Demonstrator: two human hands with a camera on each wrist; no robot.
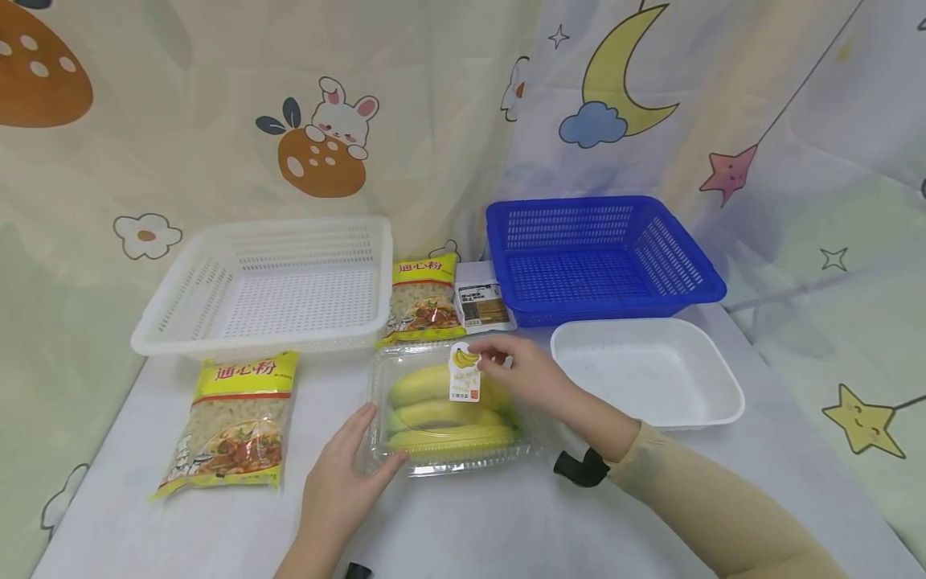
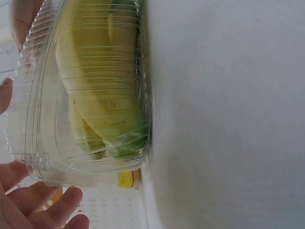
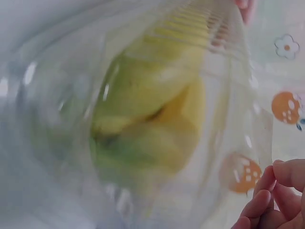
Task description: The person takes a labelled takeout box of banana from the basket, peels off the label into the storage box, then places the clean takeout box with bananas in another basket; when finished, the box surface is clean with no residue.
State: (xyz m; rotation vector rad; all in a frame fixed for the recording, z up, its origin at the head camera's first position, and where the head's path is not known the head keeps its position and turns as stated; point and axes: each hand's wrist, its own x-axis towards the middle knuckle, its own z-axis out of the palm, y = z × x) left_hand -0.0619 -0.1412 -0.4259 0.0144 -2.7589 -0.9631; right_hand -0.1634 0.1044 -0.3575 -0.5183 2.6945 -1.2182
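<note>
A clear plastic box [image 1: 434, 466] of yellow-green bananas [image 1: 452, 438] stands on the table in the head view. My right hand [image 1: 531, 374] reaches over its lid and pinches the upper right edge of a white label [image 1: 465, 382] printed with bananas. In the right wrist view, thumb and forefinger of that hand [image 3: 279, 195] meet at the label's thin edge. My left hand [image 1: 343, 474] steadies the box's near left corner, thumb at the front, fingers fairly straight along the left side. The left wrist view has its fingers [image 2: 50, 205] beside the lid's rim.
Behind stand a white basket [image 1: 174, 310] and a blue basket [image 1: 608, 310]. A white tray [image 1: 647, 374] lies to the right. One yellow pasta bag [image 1: 235, 426] is at the left; another [image 1: 425, 301] lies beside a small white packet [image 1: 483, 305] behind the box.
</note>
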